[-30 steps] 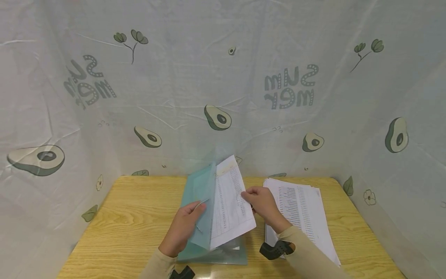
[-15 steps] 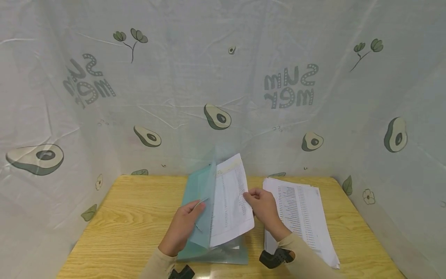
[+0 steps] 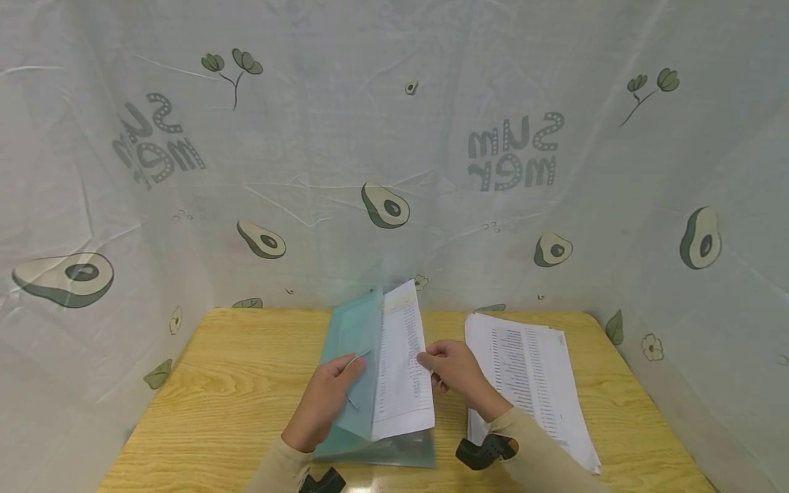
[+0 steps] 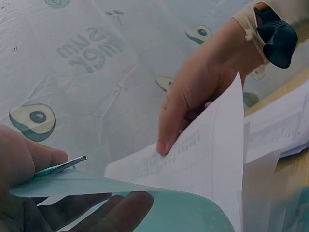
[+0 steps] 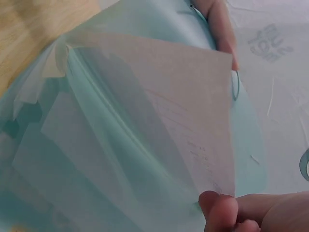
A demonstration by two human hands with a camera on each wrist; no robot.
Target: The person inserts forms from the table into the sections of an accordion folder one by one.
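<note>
A translucent teal folder (image 3: 350, 329) lies on the table, its front cover (image 3: 360, 404) raised. My left hand (image 3: 323, 400) holds that cover by its edge, thumb on the outer side and fingers behind. Beside the thumb is a thin wire-like strip (image 4: 63, 165) on the cover; its kind is unclear. Printed white paper (image 3: 403, 370) stands tilted inside the folder. My right hand (image 3: 457, 370) pinches the paper's right edge between thumb and fingers. In the right wrist view the paper's back (image 5: 193, 96) shows, with clear teal sleeves (image 5: 106, 145) below it.
To the right of the folder lies a stack of printed sheets (image 3: 530, 383), partly under the right forearm. The wooden table (image 3: 240, 383) extends to both sides. Behind it hangs a pale curtain (image 3: 431, 239) with avocado prints.
My right hand has moved slightly left and down with the paper's edge, swinging the paper toward the raised cover. My left hand keeps its place on the cover.
</note>
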